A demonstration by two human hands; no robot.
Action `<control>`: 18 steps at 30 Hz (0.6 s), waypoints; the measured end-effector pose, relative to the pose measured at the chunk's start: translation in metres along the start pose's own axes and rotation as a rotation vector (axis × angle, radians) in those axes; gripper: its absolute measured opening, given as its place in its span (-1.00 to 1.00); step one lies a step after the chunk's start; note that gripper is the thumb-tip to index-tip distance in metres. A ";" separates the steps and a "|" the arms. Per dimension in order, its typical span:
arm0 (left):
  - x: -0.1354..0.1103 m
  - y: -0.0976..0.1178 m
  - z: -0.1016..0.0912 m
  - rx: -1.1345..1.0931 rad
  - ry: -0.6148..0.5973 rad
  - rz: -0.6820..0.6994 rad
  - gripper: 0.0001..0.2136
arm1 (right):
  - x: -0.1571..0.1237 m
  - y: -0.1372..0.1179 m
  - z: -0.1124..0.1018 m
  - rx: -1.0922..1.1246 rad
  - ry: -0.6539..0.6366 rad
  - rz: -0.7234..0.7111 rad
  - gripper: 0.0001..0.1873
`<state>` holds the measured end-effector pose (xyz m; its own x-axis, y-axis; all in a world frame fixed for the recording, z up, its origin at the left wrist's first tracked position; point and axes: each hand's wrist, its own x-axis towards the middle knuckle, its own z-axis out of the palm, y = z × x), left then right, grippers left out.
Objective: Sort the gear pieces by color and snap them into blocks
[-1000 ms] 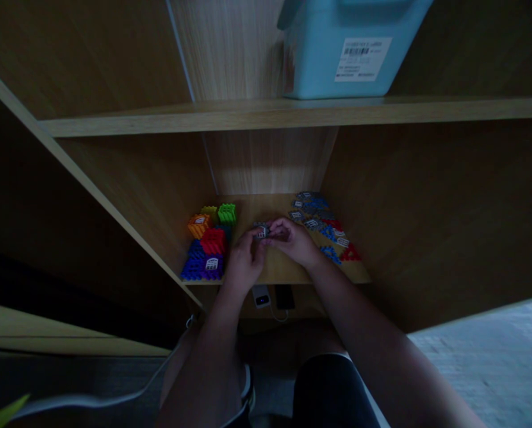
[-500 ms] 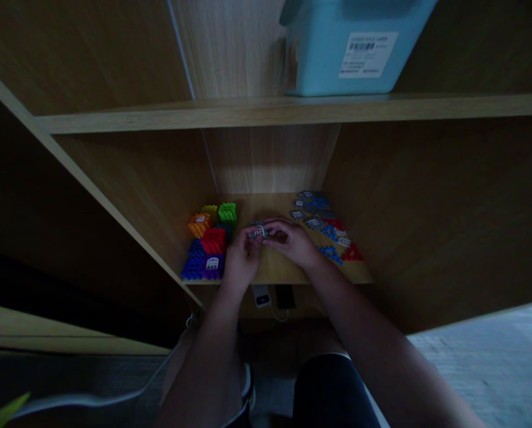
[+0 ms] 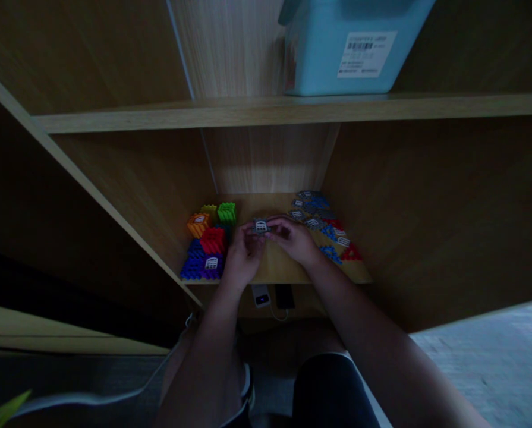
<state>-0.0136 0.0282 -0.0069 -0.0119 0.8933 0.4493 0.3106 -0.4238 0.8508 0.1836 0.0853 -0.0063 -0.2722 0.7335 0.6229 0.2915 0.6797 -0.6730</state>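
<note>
Between my two hands, above the middle of the lower shelf [image 3: 274,267], is a grey building piece with a white window [image 3: 261,226] facing me. My left hand [image 3: 243,252] pinches its left side. On its right side, the fingers of my right hand [image 3: 295,238] are closed. Stacked colourful building pieces stand left of my left hand: a red stack [image 3: 213,240], an orange one [image 3: 198,225], a green one [image 3: 226,213] and a purple one with a white window [image 3: 211,265]. Flat grey pieces [image 3: 312,208] lie beyond my right hand.
Blue triangles [image 3: 330,254] and a red triangle [image 3: 351,252] lie at the shelf's right. A light blue bin [image 3: 341,65] stands on the upper shelf [image 3: 248,116]. Below are a white power bank [image 3: 261,295] and a dark phone [image 3: 285,296] with a cable.
The grey piece has turned so that its white window faces me more squarely. My hands have shifted only slightly around it.
</note>
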 end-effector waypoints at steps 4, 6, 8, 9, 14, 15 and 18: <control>0.000 -0.008 0.002 0.109 0.041 0.029 -0.59 | 0.002 0.005 0.002 -0.069 0.056 0.023 -0.81; 0.000 -0.009 0.002 0.186 0.069 0.045 -0.62 | 0.004 0.007 0.002 -0.103 0.055 0.031 -0.83; -0.001 -0.009 0.001 0.260 0.089 0.045 -0.63 | 0.006 0.009 0.003 -0.135 0.039 0.033 -0.85; -0.001 -0.008 0.001 0.293 0.095 0.042 -0.63 | 0.007 0.010 0.003 -0.152 0.028 0.034 -0.87; -0.003 -0.006 0.004 0.425 0.098 0.025 -0.65 | 0.009 0.018 0.006 -0.233 -0.017 0.059 -0.87; -0.003 -0.006 0.004 0.442 0.095 0.020 -0.65 | 0.009 0.019 0.007 -0.238 -0.023 0.065 -0.86; -0.003 -0.006 0.006 0.464 0.078 0.008 -0.65 | 0.009 0.024 0.008 -0.252 -0.031 0.092 -0.83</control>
<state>-0.0101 0.0293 -0.0148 -0.0735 0.8688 0.4897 0.7027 -0.3033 0.6436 0.1805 0.1080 -0.0200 -0.2610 0.7946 0.5481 0.5341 0.5919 -0.6037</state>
